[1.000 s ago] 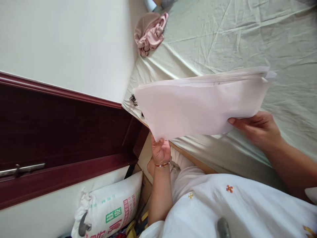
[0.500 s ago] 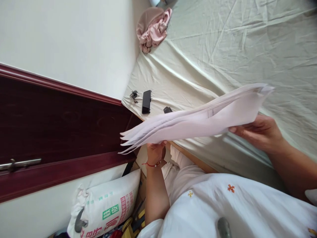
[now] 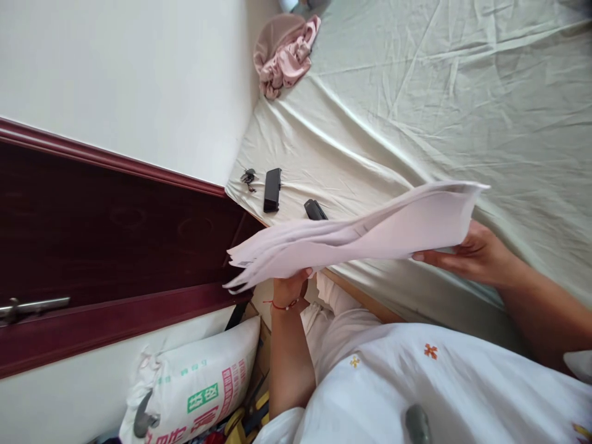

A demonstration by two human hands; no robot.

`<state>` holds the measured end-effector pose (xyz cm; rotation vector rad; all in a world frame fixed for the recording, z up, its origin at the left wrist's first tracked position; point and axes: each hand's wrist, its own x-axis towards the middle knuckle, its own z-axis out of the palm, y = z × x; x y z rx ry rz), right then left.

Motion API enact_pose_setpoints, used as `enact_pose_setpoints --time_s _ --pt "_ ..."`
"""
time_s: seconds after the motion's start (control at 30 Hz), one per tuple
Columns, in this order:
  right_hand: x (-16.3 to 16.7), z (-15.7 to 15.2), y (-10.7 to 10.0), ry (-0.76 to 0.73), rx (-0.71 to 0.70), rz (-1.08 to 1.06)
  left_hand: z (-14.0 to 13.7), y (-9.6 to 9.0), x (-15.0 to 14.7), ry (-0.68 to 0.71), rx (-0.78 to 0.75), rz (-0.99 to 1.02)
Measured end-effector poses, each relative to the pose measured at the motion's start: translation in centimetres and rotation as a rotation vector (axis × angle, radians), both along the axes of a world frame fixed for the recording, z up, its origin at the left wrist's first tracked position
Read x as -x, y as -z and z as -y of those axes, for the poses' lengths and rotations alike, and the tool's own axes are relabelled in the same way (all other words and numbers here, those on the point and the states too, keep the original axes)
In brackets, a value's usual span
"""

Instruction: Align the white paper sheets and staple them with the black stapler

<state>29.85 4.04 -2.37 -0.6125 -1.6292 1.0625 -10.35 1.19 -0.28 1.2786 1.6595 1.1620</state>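
Note:
A loose stack of white paper sheets (image 3: 351, 243) stretches between my two hands, above the bed's edge. My left hand (image 3: 292, 282), with a red string bracelet at the wrist, grips the stack's lower left edge, thumb in front. At the right end my right hand (image 3: 476, 253) holds the lower edge, its thumb along the near side and the other fingers partly hidden behind the paper. The sheets fan apart at the left end and bow in the middle. Faint print shows between some of them.
On the pale bedsheet (image 3: 370, 142) lie keys (image 3: 248, 178), a black phone-like device (image 3: 272, 190) and a dark object (image 3: 316, 209) beside the papers. Pink cloth (image 3: 287, 58) is heaped by the wall. A dark red door (image 3: 115, 228) and a white printed sack (image 3: 198, 382) are at left.
The right end of the paper stack has come down and a little left with my right hand. More of the dark object on the bed now shows. My left hand has barely moved.

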Motion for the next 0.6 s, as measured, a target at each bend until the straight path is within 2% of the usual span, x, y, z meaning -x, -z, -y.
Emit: enact_pose_setpoints --time_s 0.07,0.17,0.3,0.37,0.43,0.47,0.53,0.6 --pt "0.0 0.0 0.2 -0.024 0.022 0.017 0.2 -0.5 0.7 0.053 0.017 -0.082" --pt "0.4 -0.1 0.5 -0.011 0.001 0.111 0.0 0.0 0.6 0.103 0.037 -0.203" --pt "0.4 -0.3 0.3 -0.026 -0.046 0.141 -1.0 0.3 -1.0 0.171 -0.033 -0.17" --pt "0.1 -0.2 -0.1 -0.041 -0.032 0.102 -1.7 -0.7 -1.5 0.24 -0.126 -0.135" --pt "-0.2 -0.1 -0.3 -0.05 0.013 0.071 -2.2 -2.2 -1.5 0.34 -0.281 -0.061" --pt "-0.4 -0.1 -0.3 -0.058 0.04 0.071 -2.4 -2.8 -1.5 0.373 -0.293 -0.021" --pt "-0.4 -0.1 -0.1 -0.059 0.084 0.1 -2.7 -3.3 -1.6 0.358 -0.245 0.054" --pt "-0.1 -0.2 0.3 -0.037 0.097 0.155 -2.9 -2.8 -2.0 0.284 -0.116 0.088"
